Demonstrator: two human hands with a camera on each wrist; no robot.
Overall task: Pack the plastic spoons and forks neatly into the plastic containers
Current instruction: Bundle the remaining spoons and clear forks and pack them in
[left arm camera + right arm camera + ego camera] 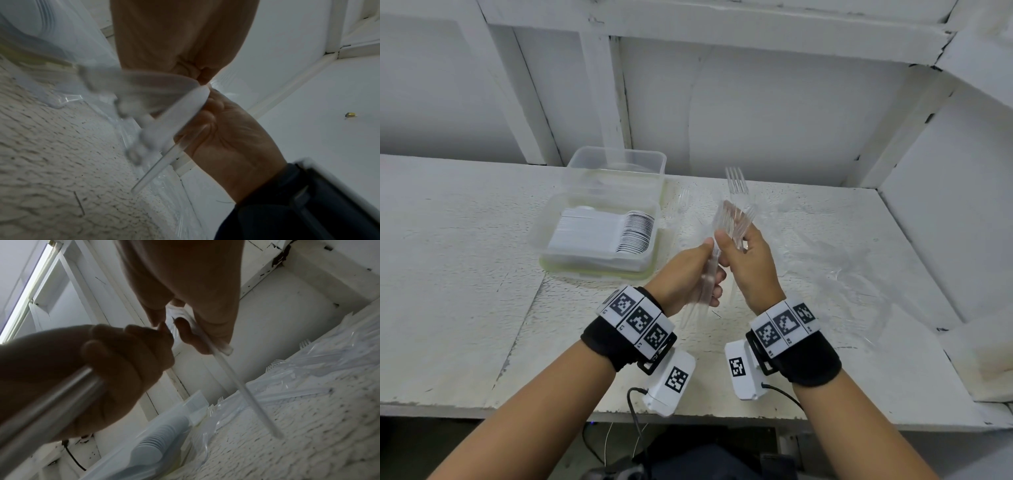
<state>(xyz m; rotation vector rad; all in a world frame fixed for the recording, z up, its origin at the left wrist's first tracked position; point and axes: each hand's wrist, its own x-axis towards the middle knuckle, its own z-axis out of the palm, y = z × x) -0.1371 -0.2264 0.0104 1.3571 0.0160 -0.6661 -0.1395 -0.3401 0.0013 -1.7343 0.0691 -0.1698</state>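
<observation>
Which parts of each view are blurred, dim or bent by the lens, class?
Head view: evenly lit and sharp, though the shelf beams bow near the frame edges. Left wrist view: the clear forks smear with motion blur close to the lens. Right wrist view: the left hand is dark and soft against the bright window strip.

Head view bright, evenly lit, edges bowed; both wrist views dimmer, close things blurred, hands in shadow

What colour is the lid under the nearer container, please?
The lid is pale yellow-green, clearest in the head view.
</observation>
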